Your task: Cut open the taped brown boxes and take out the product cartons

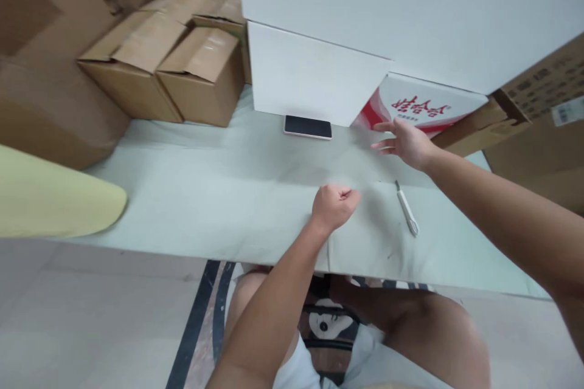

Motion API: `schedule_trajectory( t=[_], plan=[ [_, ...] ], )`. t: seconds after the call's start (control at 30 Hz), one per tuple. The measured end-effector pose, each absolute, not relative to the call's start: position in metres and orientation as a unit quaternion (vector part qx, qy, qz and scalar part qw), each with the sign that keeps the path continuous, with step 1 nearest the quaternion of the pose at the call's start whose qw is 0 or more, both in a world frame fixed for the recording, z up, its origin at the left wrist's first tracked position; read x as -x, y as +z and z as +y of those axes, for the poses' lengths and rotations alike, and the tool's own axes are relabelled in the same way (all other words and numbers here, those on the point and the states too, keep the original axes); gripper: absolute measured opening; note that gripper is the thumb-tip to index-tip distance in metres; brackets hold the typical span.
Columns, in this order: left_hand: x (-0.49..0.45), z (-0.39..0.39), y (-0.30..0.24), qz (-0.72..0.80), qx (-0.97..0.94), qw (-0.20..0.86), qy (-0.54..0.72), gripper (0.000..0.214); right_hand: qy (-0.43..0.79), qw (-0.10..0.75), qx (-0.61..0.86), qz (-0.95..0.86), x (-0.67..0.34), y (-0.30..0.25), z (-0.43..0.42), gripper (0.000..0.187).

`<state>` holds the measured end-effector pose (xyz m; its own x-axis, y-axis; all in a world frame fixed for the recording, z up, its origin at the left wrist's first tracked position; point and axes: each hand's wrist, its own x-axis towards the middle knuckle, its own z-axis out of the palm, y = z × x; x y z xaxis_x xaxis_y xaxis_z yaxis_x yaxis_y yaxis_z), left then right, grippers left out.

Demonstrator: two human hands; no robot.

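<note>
My left hand is closed in a fist over the cloth-covered table, with nothing showing between its fingers. Farther right, my right hand has its fingers apart and holds nothing. It is in front of a white and red printed carton; whether the fingertips touch that carton, I cannot tell. A white-handled utility knife lies on the cloth, below my right hand and to the right of my left. Beyond my left hand, a phone with a dark screen lies flat against a white box.
Brown cardboard boxes stand at the back left. A large white panel rises across the back. More cardboard stands at the right. A rounded yellow object juts in from the left. My legs are under the table's front edge.
</note>
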<state>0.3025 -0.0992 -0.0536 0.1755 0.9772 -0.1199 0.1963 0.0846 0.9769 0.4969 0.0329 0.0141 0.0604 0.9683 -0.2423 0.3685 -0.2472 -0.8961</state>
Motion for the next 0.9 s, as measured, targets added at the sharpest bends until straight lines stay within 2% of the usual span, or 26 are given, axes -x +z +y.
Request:
schedule_trajectory(
  t=[0.1, 0.27, 0.4, 0.53, 0.67, 0.8, 0.9],
  plan=[
    [-0.285, -0.103, -0.050, 0.525, -0.537, 0.526, 0.399, 0.039, 0.430, 0.262, 0.598, -0.624, -0.424, 0.011, 0.040, 0.044],
    [-0.258, -0.107, -0.046, 0.522, -0.484, 0.547, 0.440, 0.042, 0.193, 0.168, 0.420, -0.871, -0.289, 0.005, 0.045, 0.049],
    [-0.243, -0.107, -0.048, 0.499, -0.442, 0.579, 0.470, 0.042, 0.092, 0.127, 0.347, -0.925, -0.196, -0.002, 0.056, 0.059],
    [-0.233, -0.107, -0.054, 0.481, -0.428, 0.587, 0.491, 0.039, 0.072, 0.119, 0.357, -0.924, -0.143, -0.021, 0.090, 0.069],
    [-0.228, -0.106, -0.057, 0.475, -0.394, 0.602, 0.507, 0.038, 0.066, 0.160, 0.347, -0.922, -0.120, -0.049, 0.130, 0.079],
    [-0.228, -0.107, -0.055, 0.464, -0.361, 0.598, 0.545, 0.042, 0.061, 0.188, 0.330, -0.923, -0.118, -0.058, 0.143, 0.078],
    [-0.227, -0.110, -0.051, 0.459, -0.326, 0.540, 0.625, 0.047, 0.018, 0.157, 0.331, -0.930, -0.143, -0.042, 0.122, 0.070]
  ],
)
